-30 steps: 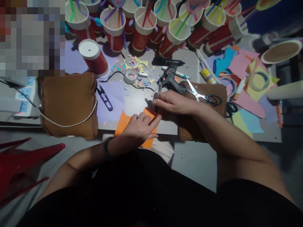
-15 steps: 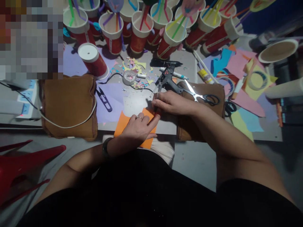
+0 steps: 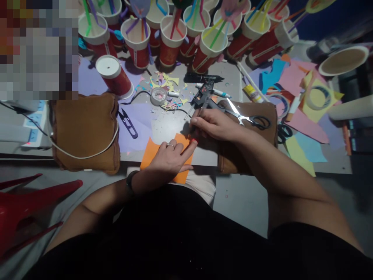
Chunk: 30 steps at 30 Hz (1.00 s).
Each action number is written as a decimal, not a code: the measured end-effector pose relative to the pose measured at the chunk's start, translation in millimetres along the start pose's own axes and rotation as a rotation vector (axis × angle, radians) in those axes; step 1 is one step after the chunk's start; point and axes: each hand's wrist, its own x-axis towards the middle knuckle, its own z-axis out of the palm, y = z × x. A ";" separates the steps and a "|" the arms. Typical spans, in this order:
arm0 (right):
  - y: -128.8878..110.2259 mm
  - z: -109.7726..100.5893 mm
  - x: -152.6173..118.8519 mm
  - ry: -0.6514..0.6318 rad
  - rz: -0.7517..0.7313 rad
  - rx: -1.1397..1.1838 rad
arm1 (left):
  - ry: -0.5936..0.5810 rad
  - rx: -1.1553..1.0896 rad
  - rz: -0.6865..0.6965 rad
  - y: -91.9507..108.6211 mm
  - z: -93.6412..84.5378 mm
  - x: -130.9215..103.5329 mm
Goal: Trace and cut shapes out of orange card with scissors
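Observation:
My left hand (image 3: 169, 157) lies with its fingers stretched out over a sheet of orange paper (image 3: 150, 153) at the table's front edge, pressing it down. In a writing grip, my right hand (image 3: 214, 123) is closed around a slim pen (image 3: 204, 103) that leans over the paper's upper right corner. The pen's tip is hidden by the fingers and shadow. Just beyond the right hand lies a black glue gun (image 3: 207, 91). Open scissors (image 3: 241, 116) with dark handles rest right of that hand, on a brown cushion (image 3: 247, 155).
Red paper cups (image 3: 173, 46) with coloured straws crowd the back. An upside-down cup (image 3: 115, 77), a tape roll (image 3: 159, 96), paper scraps (image 3: 171, 81) and thread snips (image 3: 128, 123) lie nearer. Another brown cushion (image 3: 84, 128) is at left, coloured paper (image 3: 305, 132) at right.
My right hand has shifted slightly to the right with the pen, whose upper end now leans further right. My left hand stays on the orange paper.

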 end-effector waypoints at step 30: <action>2.3 81.1 -90.6 0.643 0.276 -0.066 | -0.039 -0.033 0.019 -13.8 -7.5 -3.0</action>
